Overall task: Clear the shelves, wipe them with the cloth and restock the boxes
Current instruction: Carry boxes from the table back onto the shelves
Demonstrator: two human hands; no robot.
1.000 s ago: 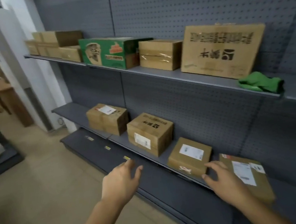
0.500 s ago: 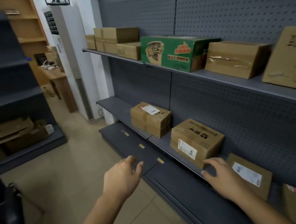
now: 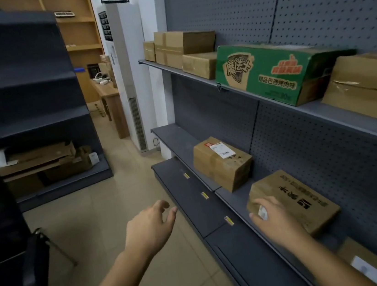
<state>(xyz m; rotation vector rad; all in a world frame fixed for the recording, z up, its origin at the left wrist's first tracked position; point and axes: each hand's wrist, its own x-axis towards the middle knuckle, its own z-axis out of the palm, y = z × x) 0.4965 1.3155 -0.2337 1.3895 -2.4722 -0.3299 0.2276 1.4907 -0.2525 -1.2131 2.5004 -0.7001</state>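
- The left hand (image 3: 151, 229) hangs in the air with loose fingers and holds nothing.
- The right hand (image 3: 274, 220) rests, fingers loose, on the near corner of a brown box (image 3: 303, 202) on the middle shelf (image 3: 177, 141).
- A labelled box (image 3: 221, 162) sits at its 11 o'clock.

Matt brown cardboard box (image 3: 295, 200) on a smooth grey metal shelf (image 3: 235, 199), perforated backboard (image 3: 315, 150).

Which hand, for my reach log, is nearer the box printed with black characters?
Right. The right hand touches the printed box's near corner; the left hand hovers apart, over the floor.
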